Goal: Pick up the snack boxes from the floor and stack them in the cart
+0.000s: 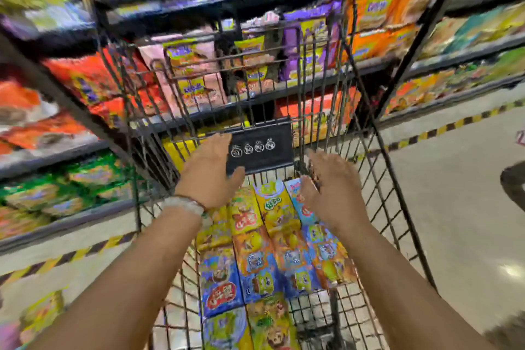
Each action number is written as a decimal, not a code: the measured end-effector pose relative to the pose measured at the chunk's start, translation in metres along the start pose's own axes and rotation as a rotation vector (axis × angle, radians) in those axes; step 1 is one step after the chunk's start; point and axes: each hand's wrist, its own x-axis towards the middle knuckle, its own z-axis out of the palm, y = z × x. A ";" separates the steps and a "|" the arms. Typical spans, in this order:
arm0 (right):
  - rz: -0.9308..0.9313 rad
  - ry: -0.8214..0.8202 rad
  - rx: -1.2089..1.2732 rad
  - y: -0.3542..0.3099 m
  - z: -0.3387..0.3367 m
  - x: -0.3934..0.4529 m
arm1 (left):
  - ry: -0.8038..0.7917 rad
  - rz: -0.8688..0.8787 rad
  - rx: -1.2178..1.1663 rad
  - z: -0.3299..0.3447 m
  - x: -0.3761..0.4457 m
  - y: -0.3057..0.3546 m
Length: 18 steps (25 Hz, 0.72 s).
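Both hands, left (208,172) and right (331,189), spread, empty, over boxes (267,253) stacked on cart (397,207) floor.

Pretty clearly a shop, supermarket or grocery store type. You've got dark metal shelves (216,6) stacked several tiers high, packed edge to edge with bright snack bags (93,79) in orange, purple, pink and green, many of the same product side by side like retail stock. Right in the middle there's a wire shopping cart (397,179) with a black plate (260,148) of little warning icons on its fold-down flap, and colourful snack boxes (272,250) laid inside it. Floor (454,207) is pale polished stuff with yellow-and-black hazard tape (443,129) running along the shelf bases.
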 end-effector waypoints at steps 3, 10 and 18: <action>-0.075 0.028 -0.117 -0.045 -0.072 -0.030 | 0.034 -0.011 0.055 -0.084 -0.050 0.001; -0.186 0.092 -0.347 -0.116 -0.203 -0.113 | 0.218 -0.030 0.288 -0.217 -0.165 -0.016; -0.388 0.108 -0.396 -0.153 -0.238 -0.200 | 0.390 -0.296 0.327 -0.246 -0.330 -0.006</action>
